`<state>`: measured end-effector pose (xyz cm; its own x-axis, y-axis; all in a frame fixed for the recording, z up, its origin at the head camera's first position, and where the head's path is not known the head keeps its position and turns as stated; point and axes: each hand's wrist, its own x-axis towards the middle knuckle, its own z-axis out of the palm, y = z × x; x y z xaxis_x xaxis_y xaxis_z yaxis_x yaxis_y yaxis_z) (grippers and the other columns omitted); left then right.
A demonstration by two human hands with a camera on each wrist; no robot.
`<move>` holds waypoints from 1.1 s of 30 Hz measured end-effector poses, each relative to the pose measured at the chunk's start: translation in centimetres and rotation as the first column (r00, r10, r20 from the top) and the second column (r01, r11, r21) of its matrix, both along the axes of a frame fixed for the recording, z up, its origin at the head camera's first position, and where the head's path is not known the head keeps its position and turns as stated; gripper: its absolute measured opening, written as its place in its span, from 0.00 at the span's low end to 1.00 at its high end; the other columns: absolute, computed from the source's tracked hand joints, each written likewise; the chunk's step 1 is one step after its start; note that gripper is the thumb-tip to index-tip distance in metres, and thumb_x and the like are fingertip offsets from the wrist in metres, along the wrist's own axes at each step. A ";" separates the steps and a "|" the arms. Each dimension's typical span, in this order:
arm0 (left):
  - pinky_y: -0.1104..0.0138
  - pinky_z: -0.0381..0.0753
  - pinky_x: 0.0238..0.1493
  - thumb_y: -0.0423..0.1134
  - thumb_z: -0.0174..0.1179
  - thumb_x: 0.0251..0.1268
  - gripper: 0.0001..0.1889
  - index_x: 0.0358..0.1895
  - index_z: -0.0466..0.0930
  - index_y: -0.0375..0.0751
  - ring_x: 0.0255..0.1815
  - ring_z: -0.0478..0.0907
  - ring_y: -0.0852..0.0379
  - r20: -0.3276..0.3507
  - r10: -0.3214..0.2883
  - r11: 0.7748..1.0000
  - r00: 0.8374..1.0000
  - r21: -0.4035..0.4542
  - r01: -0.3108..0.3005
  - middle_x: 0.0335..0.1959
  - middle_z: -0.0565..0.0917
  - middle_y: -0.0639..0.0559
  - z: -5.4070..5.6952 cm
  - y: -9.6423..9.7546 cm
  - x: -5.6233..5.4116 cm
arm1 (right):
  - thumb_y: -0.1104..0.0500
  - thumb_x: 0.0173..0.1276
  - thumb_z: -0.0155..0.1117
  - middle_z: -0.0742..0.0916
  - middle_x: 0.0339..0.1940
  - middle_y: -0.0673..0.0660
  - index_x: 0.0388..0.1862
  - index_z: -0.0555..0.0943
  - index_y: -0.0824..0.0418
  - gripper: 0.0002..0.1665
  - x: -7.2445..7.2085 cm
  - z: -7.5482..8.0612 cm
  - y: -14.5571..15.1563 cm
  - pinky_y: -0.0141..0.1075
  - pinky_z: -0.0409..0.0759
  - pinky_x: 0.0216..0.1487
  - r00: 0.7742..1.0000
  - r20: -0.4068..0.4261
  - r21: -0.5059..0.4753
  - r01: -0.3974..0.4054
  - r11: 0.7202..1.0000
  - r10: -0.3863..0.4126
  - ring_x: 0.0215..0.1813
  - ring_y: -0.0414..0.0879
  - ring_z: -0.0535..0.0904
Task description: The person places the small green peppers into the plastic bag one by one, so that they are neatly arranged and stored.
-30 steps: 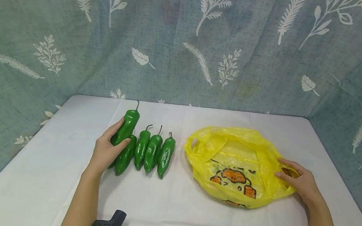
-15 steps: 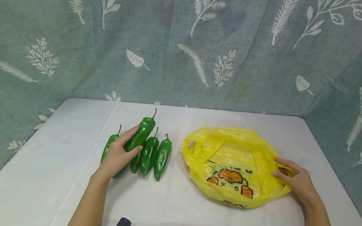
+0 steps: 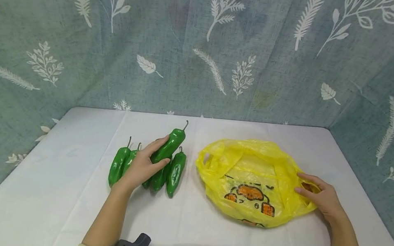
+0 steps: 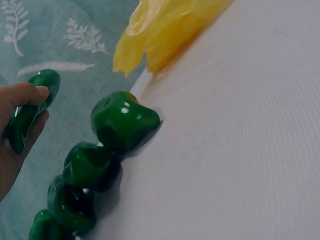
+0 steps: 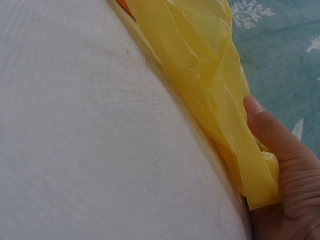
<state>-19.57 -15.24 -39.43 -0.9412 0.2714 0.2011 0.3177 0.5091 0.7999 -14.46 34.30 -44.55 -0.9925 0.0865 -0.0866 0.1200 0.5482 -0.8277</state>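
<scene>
My left hand (image 3: pixel 144 166) grips a long green pepper (image 3: pixel 171 144) between thumb and fingers, its thin stem pointing up and away. In the left wrist view the held pepper (image 4: pixel 47 82) hangs above the row of others. Several more green peppers (image 3: pixel 176 174) lie side by side on the white cloth below, some partly hidden by this hand. To the right lies a yellow plastic bag (image 3: pixel 245 212) with an orange and black print, its mouth spread wide. My right hand (image 3: pixel 323 196) holds the bag's right edge by the handle, thumb and fingers on the thin plastic.
A white cloth (image 3: pixel 204 240) covers the table. Behind it and at both sides hangs a green-blue curtain (image 3: pixel 174 70) with white leaf prints. Each wrist wears a dark camera mount, the left one (image 3: pixel 132 245) close above the cloth.
My left hand has carried the held pepper rightward over the other peppers, uncovering those at the left of the row. The right hand and the bag stay in place; the head view shifted slightly.
</scene>
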 end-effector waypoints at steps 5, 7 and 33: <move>0.48 0.66 0.65 0.38 0.61 0.63 0.35 0.72 0.59 0.56 0.71 0.60 0.45 -0.013 -0.045 0.999 0.999 -0.014 0.045 0.72 0.62 0.50 0.0 1.1 -0.5 | 0.43 0.61 0.66 0.66 0.70 0.69 0.67 0.67 0.67 0.44 -0.3 0.0 -0.1 0.59 0.58 0.67 1.000 -0.010 -0.011 0.001 1.000 -0.001 0.71 0.63 0.56; 0.49 0.65 0.66 0.37 0.61 0.63 0.35 0.72 0.59 0.55 0.71 0.60 0.46 -0.026 -0.064 0.998 0.998 -0.028 0.064 0.72 0.63 0.49 -0.1 1.5 -0.7 | 0.43 0.61 0.66 0.67 0.70 0.69 0.67 0.67 0.67 0.43 -0.3 0.0 -0.2 0.56 0.59 0.68 1.000 -0.015 -0.016 -0.002 1.000 0.002 0.71 0.63 0.57; 0.54 0.69 0.64 0.35 0.58 0.65 0.34 0.73 0.57 0.47 0.69 0.63 0.47 -0.042 -0.385 0.911 0.922 -0.176 0.373 0.72 0.62 0.46 0.0 9.3 -2.7 | 0.45 0.61 0.67 0.65 0.71 0.68 0.68 0.66 0.67 0.43 -0.1 0.0 -0.1 0.59 0.58 0.68 1.000 0.000 -0.036 0.007 0.999 -0.007 0.71 0.64 0.56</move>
